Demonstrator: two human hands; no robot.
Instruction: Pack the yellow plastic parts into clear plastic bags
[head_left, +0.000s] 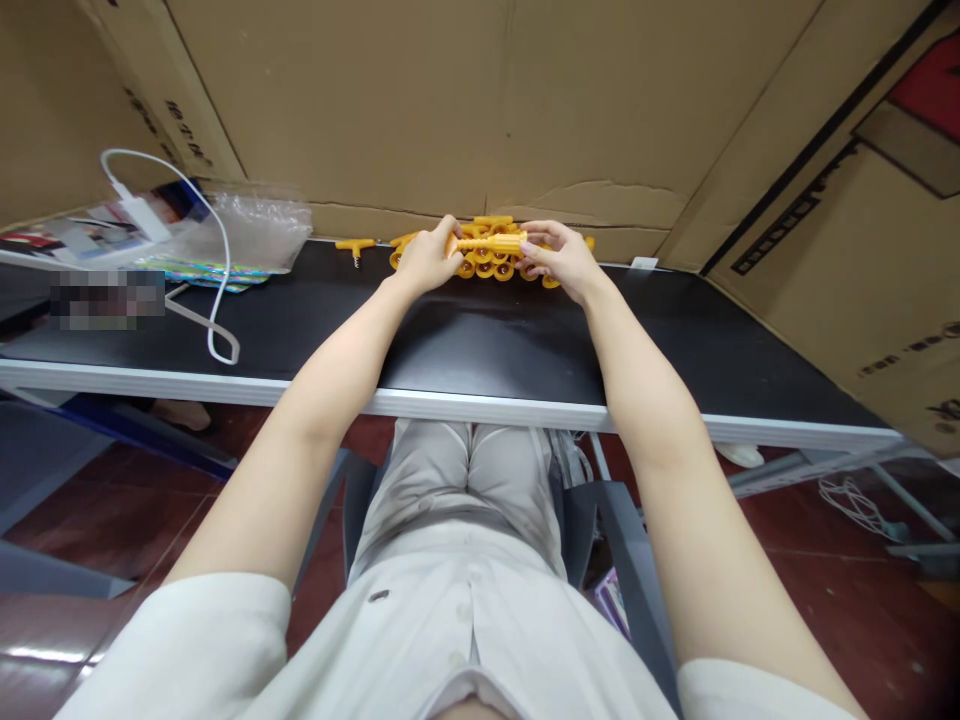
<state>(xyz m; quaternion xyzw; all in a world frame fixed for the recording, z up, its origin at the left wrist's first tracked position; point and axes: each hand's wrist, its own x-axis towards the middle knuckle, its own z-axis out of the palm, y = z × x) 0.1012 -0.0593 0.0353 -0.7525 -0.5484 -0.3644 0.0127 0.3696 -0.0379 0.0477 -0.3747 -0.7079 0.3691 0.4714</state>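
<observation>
Tan cardboard walls [510, 110] behind black table [487, 350]. Yellow ridged plastic rod [491, 243] held across: left hand [429, 258] grasping one end, right hand [562, 262] with fingertip grip on other. Close by, cluster of yellow round-ended plastic pieces [484, 269]; yellow T-shaped piece with dark tip [355, 245] left of left hand.

The location is an indoor workstation of workshop type; the exact facility cannot be determined. Cardboard panels [420, 110] with printed markings [795, 210] enclose the rear and both sides of a black tabletop [487, 350] with a silver front edge [487, 407]. Yellow parts [484, 270] lie clustered at the rear, a plastic bag [262, 235] at left. A gray chair [630, 550] stands on dark red tiled flooring [825, 640].
</observation>
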